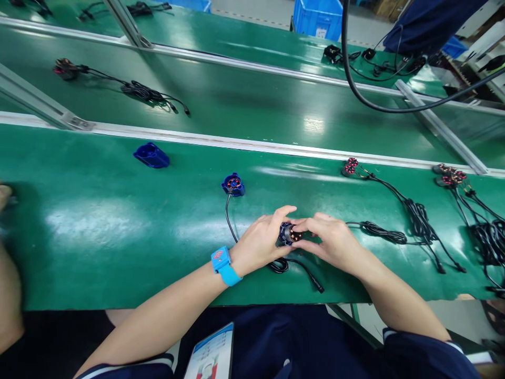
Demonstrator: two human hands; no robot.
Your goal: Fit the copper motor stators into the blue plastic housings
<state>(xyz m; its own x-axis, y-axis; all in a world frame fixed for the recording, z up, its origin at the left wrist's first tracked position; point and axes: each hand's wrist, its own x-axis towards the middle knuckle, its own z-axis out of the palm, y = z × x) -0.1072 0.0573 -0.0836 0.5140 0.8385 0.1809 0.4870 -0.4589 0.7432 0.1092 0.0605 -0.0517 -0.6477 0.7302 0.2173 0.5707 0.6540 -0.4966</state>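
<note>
Between my two hands is a small motor part (291, 235) with copper windings and a dark blue housing around one end. The fingers of my left hand (262, 234) wrap its left side, and a blue strap circles that wrist. My right hand (329, 237) pinches it from the right with thumb and fingers. Beyond my left hand sits a blue round housing (233, 184) with a coil part inside and a black cable (229, 216) running toward me. A coiled cable with a plug (319, 287) lies under my hands. An empty-looking blue shell (152, 155) lies farther left.
Coil parts (350, 166) with bundled black cables (418, 216) lie to the right, with more coils (450, 175) at the far right. A metal rail (221, 143) crosses behind. Another coil with cable (145, 92) lies beyond it. Another person's arm (10, 295) shows at left.
</note>
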